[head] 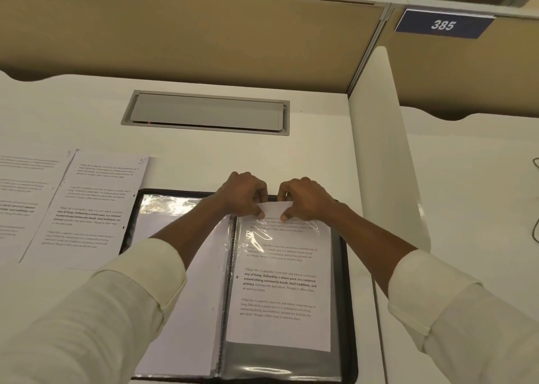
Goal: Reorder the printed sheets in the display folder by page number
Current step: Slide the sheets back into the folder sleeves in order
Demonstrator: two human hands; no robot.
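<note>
A black display folder (348, 296) lies open on the white desk in front of me. A printed sheet (280, 284) sits partway inside the right-hand clear sleeve, its top edge sticking out above the sleeve's opening and its bottom edge short of the sleeve's bottom. My left hand (243, 195) and my right hand (303, 199) meet at the top of that page, each pinching the sheet's top edge near the sleeve mouth. The left-hand sleeve (186, 310) holds a pale sheet, partly hidden by my left forearm.
Two loose printed sheets lie left of the folder, one marked 10 (90, 205) over one marked 9 (26, 197). A grey cable hatch (207, 112) is set in the desk behind. A white divider (382, 156) stands at the right, beige partition behind.
</note>
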